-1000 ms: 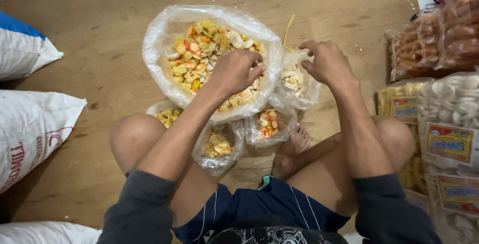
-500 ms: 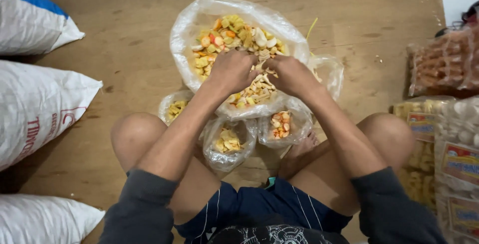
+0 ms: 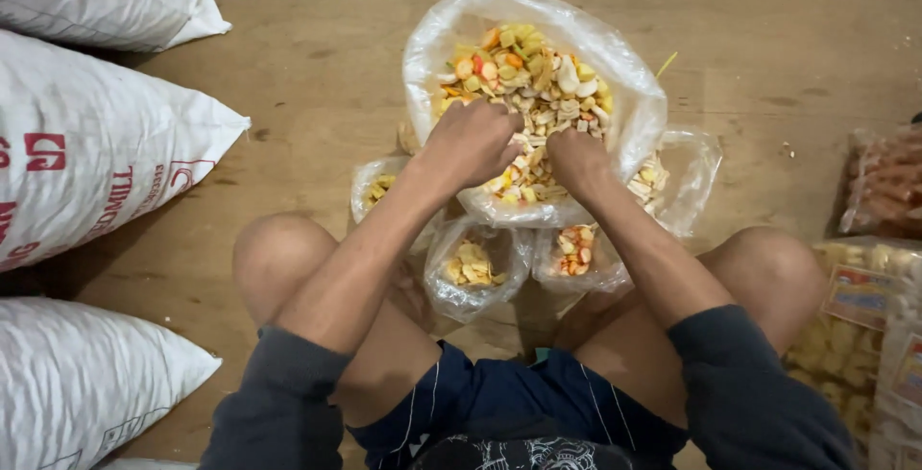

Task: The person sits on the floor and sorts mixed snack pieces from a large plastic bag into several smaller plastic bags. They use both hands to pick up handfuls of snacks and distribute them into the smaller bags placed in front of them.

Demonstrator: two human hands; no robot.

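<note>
A large clear plastic bag [image 3: 615, 67] full of mixed yellow, orange and white crackers [image 3: 533, 76] lies open on the wooden floor in front of me. My left hand [image 3: 471, 144] and my right hand [image 3: 576, 158] are both inside its near part, fingers curled down into the crackers. Several small clear bags [image 3: 471, 273] partly filled with the same crackers sit between the big bag and my folded legs; another small bag [image 3: 687, 177] lies to the right of the big one.
White woven sacks [image 3: 86, 134] lie along the left side. Packs of packaged crackers [image 3: 864, 316] and a bag of brownish snacks [image 3: 888, 182] stand at the right. A thin yellow strip [image 3: 667, 64] lies behind the big bag. Brown wooden floor [image 3: 288, 57] surrounds everything.
My right hand moved from the small bag on the right into the big bag beside my left hand. The view shifted so everything sits further right in the frame.
</note>
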